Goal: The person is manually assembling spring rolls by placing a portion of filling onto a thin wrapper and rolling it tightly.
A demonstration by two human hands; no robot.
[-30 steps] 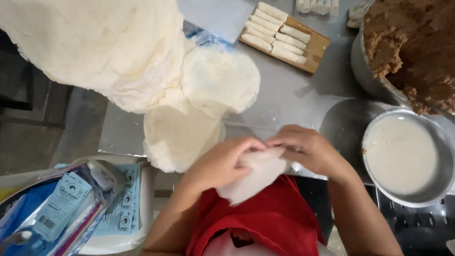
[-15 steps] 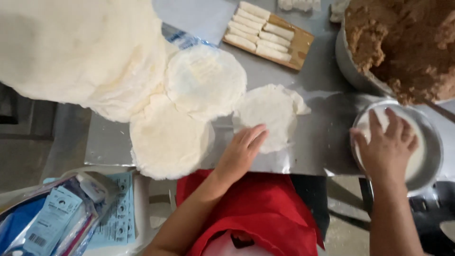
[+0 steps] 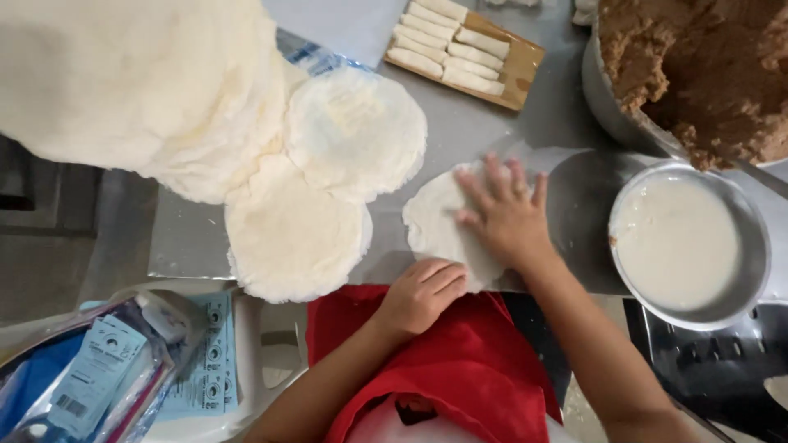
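Wrapper: a single thin round white wrapper (image 3: 439, 226) lies flat on the grey metal table (image 3: 484, 131), its near edge at the table's front rim. Everything below is placed relative to this wrapper.
Right hand: the right hand (image 3: 509, 215) rests palm down on the wrapper's right half, fingers spread and flat, pinching nothing.
Left hand: the left hand (image 3: 423, 294) sits at the wrapper's near edge with fingers curled loosely inward; whether the fingertips touch the sheet I cannot tell, and it holds nothing that shows.
Spare wrappers: two more round sheets (image 3: 324, 184) overlap just to the left of the wrapper, and farther left a thick pile of the same sheets (image 3: 139, 82) fills the top corner of the view.
White liquid: a metal bowl of pale, smooth liquid (image 3: 685, 246) stands to the right, near but apart.
Filling: a large pot of brown crumbly filling (image 3: 698, 74) stands beyond and to the right.
Finished rolls: a wooden tray with a row of small white rolls (image 3: 464, 49) lies beyond the wrapper.
Step in hand: by my reading, the sheet is being smoothed flat on the table, bare of filling.
Next move calls for: a flat, uncreased sheet, and a light touch, since it looks thin and likely to tear.
Nearer side: a red garment (image 3: 443, 361) lies just below, with clear plastic packets (image 3: 90, 377) well to the left.
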